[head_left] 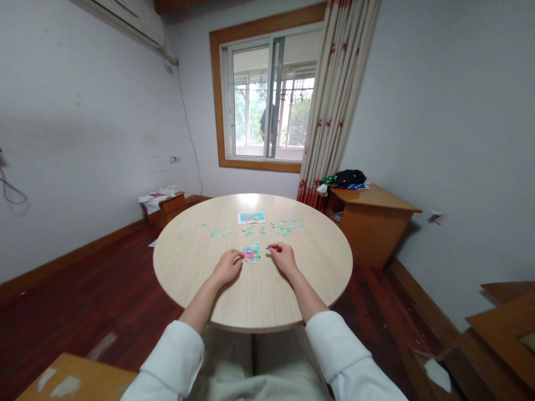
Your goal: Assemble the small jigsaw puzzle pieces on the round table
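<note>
A partly joined jigsaw puzzle (251,253), pink and turquoise, lies flat on the round table. My left hand (229,266) rests at its left edge, fingertips touching it and fingers stretched out rather than gripping. Just right of the puzzle, my right hand (282,257) pinches a small puzzle piece (266,248) between thumb and fingers; its picture is too small to make out. Beyond the hands, loose turquoise puzzle pieces (286,227) are scattered. A printed picture sheet (251,218) in similar colours lies behind them.
The round wooden table (267,306) fills the middle, close to my lap. A wooden desk (371,223) piled with dark cloth (350,178) stands at the right. Papers cover a low cabinet (169,207) on the left. Past the window (271,100), a person (267,122) is partly visible.
</note>
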`<state>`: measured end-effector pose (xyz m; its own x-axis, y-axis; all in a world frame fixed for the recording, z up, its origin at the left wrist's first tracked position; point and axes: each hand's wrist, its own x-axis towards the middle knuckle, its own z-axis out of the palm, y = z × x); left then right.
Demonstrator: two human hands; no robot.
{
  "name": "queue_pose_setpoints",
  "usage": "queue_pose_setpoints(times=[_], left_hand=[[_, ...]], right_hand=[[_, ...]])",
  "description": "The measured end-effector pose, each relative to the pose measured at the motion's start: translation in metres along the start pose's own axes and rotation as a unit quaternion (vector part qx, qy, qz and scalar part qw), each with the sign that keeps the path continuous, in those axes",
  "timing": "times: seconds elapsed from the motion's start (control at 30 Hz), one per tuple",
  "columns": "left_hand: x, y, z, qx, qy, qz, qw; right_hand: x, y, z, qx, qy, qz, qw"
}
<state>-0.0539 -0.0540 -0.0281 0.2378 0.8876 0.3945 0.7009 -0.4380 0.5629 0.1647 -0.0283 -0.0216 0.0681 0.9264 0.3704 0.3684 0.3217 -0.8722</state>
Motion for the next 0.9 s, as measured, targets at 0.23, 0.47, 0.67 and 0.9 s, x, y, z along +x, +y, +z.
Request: queue_pose_setpoints(times=[0.23, 0.47, 0.67, 0.9], left_hand=[[0.0, 0.001, 0.0, 0.007, 0.002, 0.0, 1.0], [0.0, 0.003, -0.002, 0.01, -0.001, -0.007, 1.0], [-0.001, 0.005, -0.003, 0.003, -0.001, -0.007, 1.0], [0.0, 0.002, -0.001, 0.005, 0.003, -0.003, 1.0]], right_hand=[[-0.002, 0.001, -0.003, -0.099, -0.028, 0.005, 0.995], [-0.004, -0.004, -0.003, -0.102, -0.04, 0.008, 0.994], [-0.008, -0.009, 0.001, 0.003, -0.111, -0.008, 0.994], [-0.009, -0.004, 0.003, 0.016, -0.149, -0.013, 0.989]])
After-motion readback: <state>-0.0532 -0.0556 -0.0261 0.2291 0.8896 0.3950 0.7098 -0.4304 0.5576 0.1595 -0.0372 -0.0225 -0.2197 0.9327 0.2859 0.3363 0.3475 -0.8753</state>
